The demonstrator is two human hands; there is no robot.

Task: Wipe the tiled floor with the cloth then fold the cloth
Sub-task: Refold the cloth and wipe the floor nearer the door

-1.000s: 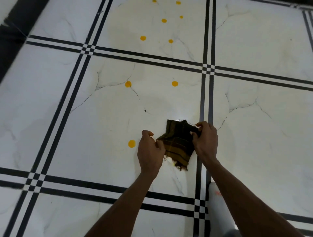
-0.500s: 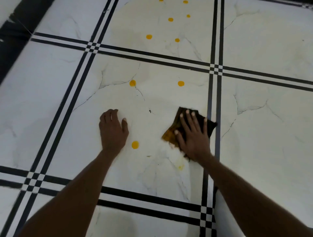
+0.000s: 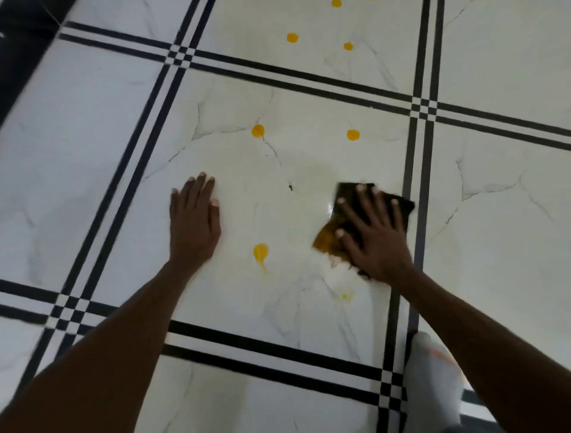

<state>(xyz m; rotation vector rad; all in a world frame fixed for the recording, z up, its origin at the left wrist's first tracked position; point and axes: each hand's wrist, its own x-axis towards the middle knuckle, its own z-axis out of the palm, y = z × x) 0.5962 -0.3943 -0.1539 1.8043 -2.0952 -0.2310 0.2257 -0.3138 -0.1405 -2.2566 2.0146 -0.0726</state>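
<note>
Your hands on the tiled floor [image 3: 494, 216]

Your right hand [image 3: 375, 239] presses the cloth [image 3: 327, 238] flat, fingers spread; left hand [image 3: 193, 222] lies open at 9 o'clock.

One head cam only: floor [image 3: 92, 139] is viewed from above, facing fwd and steeply down, near, hands [image 3: 193, 222] at centre.

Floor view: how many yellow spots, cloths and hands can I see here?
yellow spots: 6
faint yellow smear: 1
cloth: 1
hands, left hand and right hand: 2
Total: 10
</note>
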